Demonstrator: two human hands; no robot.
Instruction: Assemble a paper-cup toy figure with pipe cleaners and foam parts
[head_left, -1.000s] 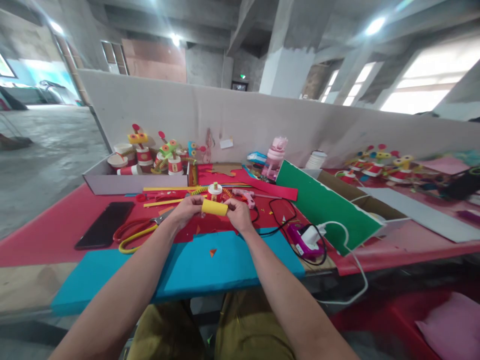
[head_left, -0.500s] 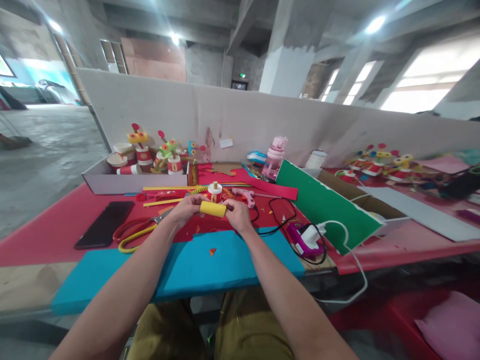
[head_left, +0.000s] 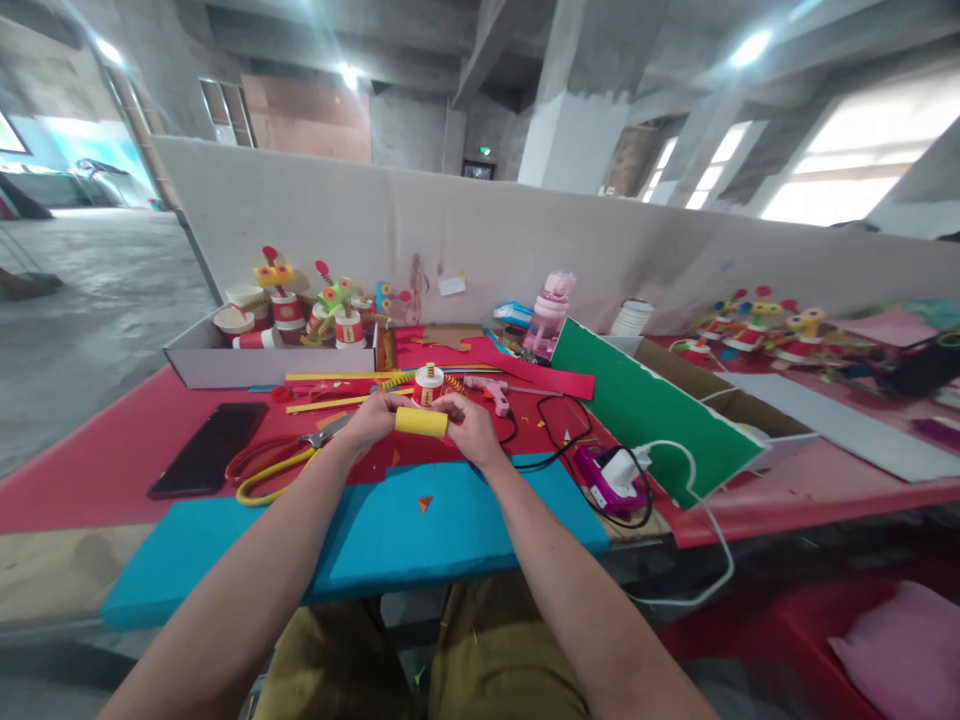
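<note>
A yellow paper tube (head_left: 421, 422) lies level between my two hands, above the front of the red tabletop. My left hand (head_left: 375, 420) grips its left end, and my right hand (head_left: 469, 426) has the right end between its fingers. Just behind the tube stands a red and white paper cup (head_left: 429, 385) with folded paper strips at its sides and a small striped piece on top. To the cup's right lies a pink glue gun (head_left: 491, 392). Scissors with red and yellow handles (head_left: 279, 470) rest left of my left hand.
A black phone (head_left: 210, 450) lies at left. Behind it, a white box (head_left: 277, 370) holds paper-cup figures. A green-sided box (head_left: 652, 410) and a purple power strip (head_left: 611, 485) with cables stand at right. Blue board (head_left: 457, 520) covers the front edge. A pink bottle (head_left: 551, 310) stands behind.
The yellow tube has shifted slightly left and turned a little more level. Both hands still hold its ends; the right fingers have moved up along the tube's far side.
</note>
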